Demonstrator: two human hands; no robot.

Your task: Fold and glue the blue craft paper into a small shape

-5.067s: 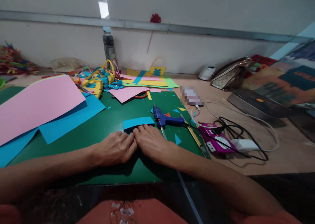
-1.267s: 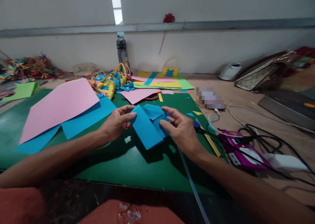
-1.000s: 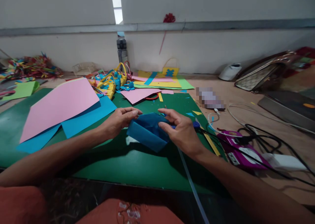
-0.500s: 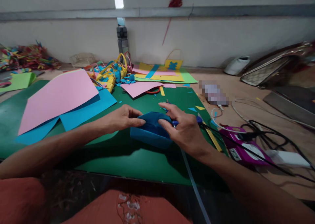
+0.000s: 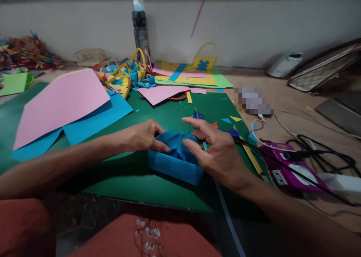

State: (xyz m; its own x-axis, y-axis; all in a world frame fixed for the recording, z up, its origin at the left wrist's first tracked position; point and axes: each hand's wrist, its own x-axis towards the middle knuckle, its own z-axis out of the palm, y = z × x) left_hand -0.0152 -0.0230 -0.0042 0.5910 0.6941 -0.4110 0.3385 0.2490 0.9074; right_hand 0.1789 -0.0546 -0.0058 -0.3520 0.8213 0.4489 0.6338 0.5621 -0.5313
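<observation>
Over the left of the green mat (image 5: pixel 113 185), a pink paper sheet (image 5: pixel 64 97) lies on blue sheets (image 5: pixel 94 121). The left hand (image 5: pixel 145 136) reaches across the mat, grasping the left end of a folded blue paper box (image 5: pixel 175 168), thumb over the opening. I see the box at mid-mat, open side up, its long axis running left to right, right end slanting toward the person. The right hand (image 5: pixel 220 148) grips the other end, thumb inside, index finger stretched out above. On the mat's right lie a glue gun (image 5: pixel 231 133) and a yellow-handled cutter (image 5: pixel 252 157).
</observation>
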